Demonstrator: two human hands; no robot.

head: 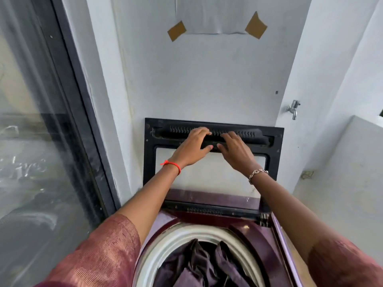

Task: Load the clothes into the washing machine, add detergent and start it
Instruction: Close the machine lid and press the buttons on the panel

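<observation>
Filling the steel drum (165, 243) at the bottom of the view, the dark clothes (199, 264) lie bunched inside the maroon washing machine (259, 241), whose round opening is uncovered. Just beyond the opening the hinge edge runs across the machine's back, and from it the lid (277, 154) stands upright, flat against the white wall (207, 79). Both forearms reach over the drum to the lid's upper edge. The left hand (191, 148), with a red thread (172, 164) at the wrist, and the right hand (236, 150), with a bracelet (258, 172), sit side by side on the ribbed black bar there. Each has its fingers curled over the top and its thumb beneath, gripping the lid. The machine fills a narrow alcove: a dark-framed glass door (41, 141) hems it close on the left, a low white ledge (342, 172) on the right. Higher on the right wall sits a metal tap (293, 108), and a taped sheet of paper (211, 15) hangs well above the lid.
</observation>
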